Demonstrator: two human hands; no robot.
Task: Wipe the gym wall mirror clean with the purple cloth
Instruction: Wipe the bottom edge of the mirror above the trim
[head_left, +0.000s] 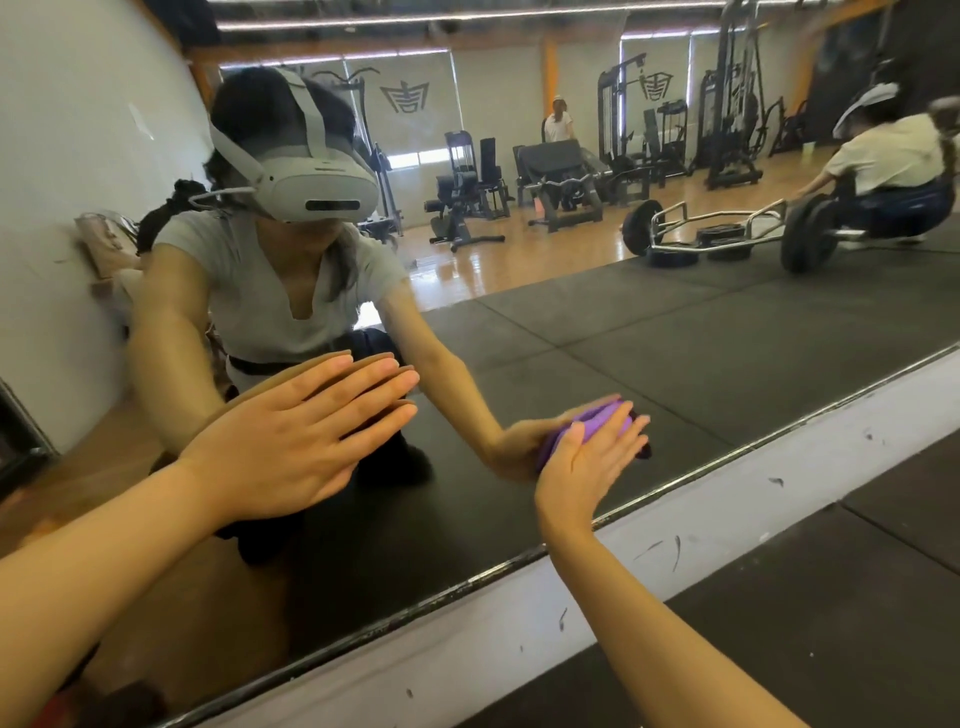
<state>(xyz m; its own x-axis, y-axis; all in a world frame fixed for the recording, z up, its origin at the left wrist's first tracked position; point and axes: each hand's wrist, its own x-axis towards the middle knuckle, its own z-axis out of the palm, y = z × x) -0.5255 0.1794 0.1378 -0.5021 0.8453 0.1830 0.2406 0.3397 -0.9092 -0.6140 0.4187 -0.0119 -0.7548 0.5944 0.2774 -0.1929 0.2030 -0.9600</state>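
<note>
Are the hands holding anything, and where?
The right hand presses the purple cloth flat against the mirror, palm over its near side. The left hand holds nothing.

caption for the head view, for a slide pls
Right hand presses the purple cloth against the gym wall mirror near its lower edge; left hand rests flat on the glass.

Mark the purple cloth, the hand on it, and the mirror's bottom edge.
purple cloth (597, 422): head view, bunched fabric above thumb.
right hand (589, 467): head view, back of hand.
mirror's dark bottom edge (415, 608): head view, strip above white wall base.
</note>
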